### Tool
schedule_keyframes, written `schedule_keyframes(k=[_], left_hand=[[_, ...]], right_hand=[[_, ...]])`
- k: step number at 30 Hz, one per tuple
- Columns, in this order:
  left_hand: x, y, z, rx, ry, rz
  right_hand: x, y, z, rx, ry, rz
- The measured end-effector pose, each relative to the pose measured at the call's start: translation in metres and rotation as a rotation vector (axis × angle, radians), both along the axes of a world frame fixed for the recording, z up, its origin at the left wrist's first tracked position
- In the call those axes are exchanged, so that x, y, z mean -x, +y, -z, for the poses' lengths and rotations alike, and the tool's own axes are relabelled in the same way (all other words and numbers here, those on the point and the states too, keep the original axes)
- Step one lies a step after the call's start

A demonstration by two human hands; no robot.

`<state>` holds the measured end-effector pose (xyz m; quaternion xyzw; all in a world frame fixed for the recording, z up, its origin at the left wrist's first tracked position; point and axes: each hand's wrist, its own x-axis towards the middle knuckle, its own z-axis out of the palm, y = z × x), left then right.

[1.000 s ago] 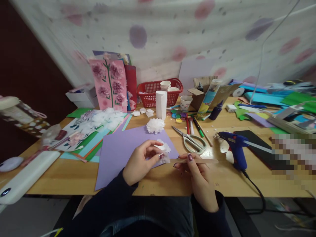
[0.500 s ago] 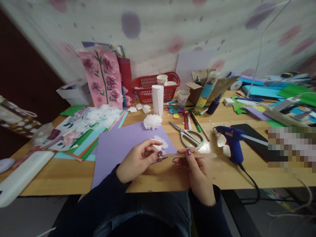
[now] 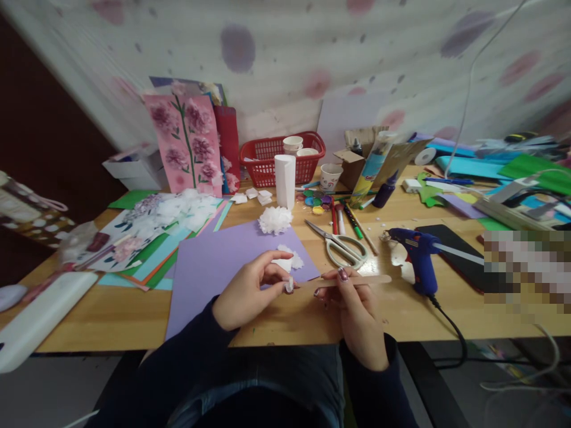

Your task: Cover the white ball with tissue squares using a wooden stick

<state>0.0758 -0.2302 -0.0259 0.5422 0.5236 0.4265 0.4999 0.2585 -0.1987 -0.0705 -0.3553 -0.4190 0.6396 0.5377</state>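
My left hand (image 3: 252,294) is over the near edge of the purple sheet (image 3: 209,261), thumb and fingers pinched on a small crumpled white paper piece (image 3: 289,285). A flat wooden craft stick (image 3: 372,280) lies level in my right hand (image 3: 360,315), gripped between thumb and fingers. Its left end points at the white piece; whether they touch I cannot tell. Just beyond my left fingers lie white paper petals (image 3: 294,260), partly hidden. Farther back sits a fluffy white paper flower (image 3: 275,220) at the sheet's top edge.
Scissors (image 3: 343,249) lie beyond my right hand. To the right stands a blue glue gun (image 3: 419,255) with its cord running off the table edge. A white paper roll (image 3: 285,181), a red basket (image 3: 263,171) and a paper cup (image 3: 331,176) stand at the back.
The white piece at my left fingertips has turned into clear view. The craft stick's left end has drawn slightly away from those fingers.
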Motion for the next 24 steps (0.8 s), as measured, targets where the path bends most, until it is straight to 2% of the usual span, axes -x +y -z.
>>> schedule_keyframes(k=[8,15,18,21,24], left_hand=[[-0.001,-0.001,-0.008,0.025,0.005,0.013],[0.001,0.001,-0.010,0.044,0.043,-0.056],[0.011,0.004,-0.019,0.006,0.080,-0.105],[0.023,0.008,-0.036,-0.084,0.220,-0.165],[0.028,0.013,-0.050,-0.154,0.339,-0.163]], right_hand=[[0.001,0.000,0.002,-0.014,-0.022,0.027],[0.001,0.001,0.000,-0.021,-0.067,0.030],[0.001,0.001,0.001,-0.039,-0.124,0.107],[0.003,0.003,0.001,-0.127,-0.271,0.190],[0.006,0.007,0.000,-0.180,-0.371,0.151]])
